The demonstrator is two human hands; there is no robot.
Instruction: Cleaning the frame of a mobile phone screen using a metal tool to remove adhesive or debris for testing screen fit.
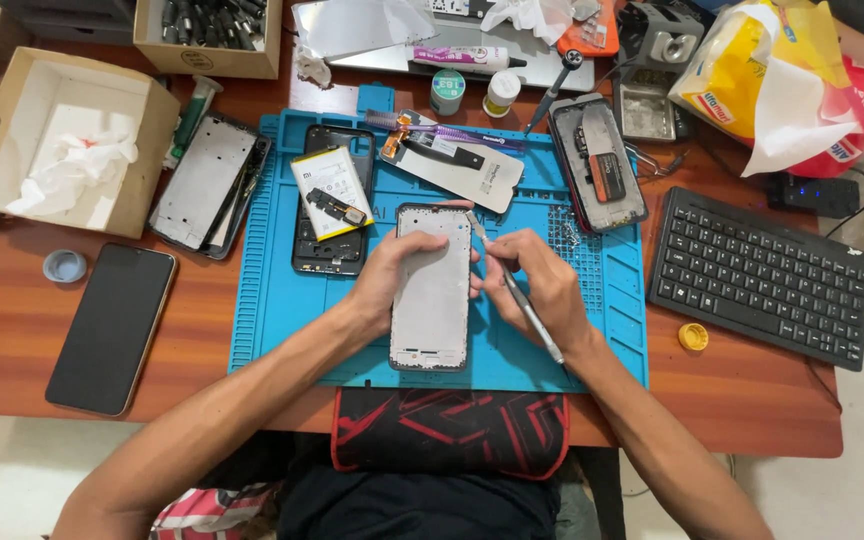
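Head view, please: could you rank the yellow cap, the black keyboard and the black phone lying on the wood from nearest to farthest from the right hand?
From the right hand:
1. Yellow cap, on the wood just right of the blue mat.
2. Black keyboard, farther right on the table.
3. Black phone, far across on the left, beyond the left hand.

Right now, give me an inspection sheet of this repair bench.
Surface: wooden desk with a blue work mat.
Job's things: phone frame on the mat; thin metal tool.
Clutter: opened phones, battery, black phone, boxes, small jars, keyboard.
Fingers: left hand grips the frame's edge; right hand holds the tool at its top corner.
Cables: black cable beside the keyboard.
Surroundings: pale floor.
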